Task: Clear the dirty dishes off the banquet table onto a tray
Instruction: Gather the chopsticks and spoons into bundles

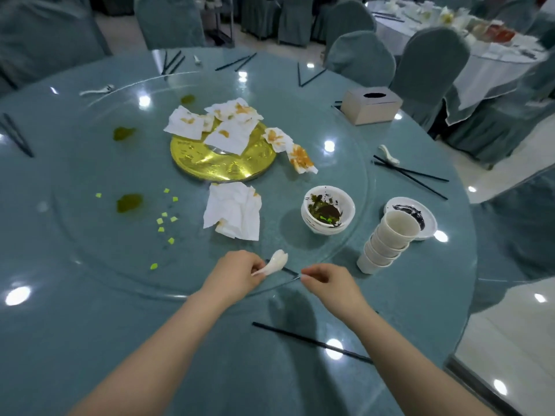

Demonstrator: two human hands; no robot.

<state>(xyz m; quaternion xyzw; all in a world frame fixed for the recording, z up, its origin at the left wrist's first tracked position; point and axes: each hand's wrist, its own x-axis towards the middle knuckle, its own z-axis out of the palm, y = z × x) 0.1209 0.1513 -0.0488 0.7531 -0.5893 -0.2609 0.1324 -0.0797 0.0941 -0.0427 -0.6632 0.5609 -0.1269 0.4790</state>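
Now | left hand [237, 273] fingers pinch spoon [274, 262] | right hand [326, 280] fingers pinch chopstick [289, 271]

One head-worn view looks forward and steeply down, close over the round table [90, 295].

Round table [90, 340]: glass turntable [90, 250], chopstick [312, 342], stacked cups [387, 241].

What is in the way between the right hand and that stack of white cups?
Nothing visible. The right hand is pinching a black chopstick near the turntable's edge, and the stack of cups leans just beyond it on the right. Only bare table lies between them.
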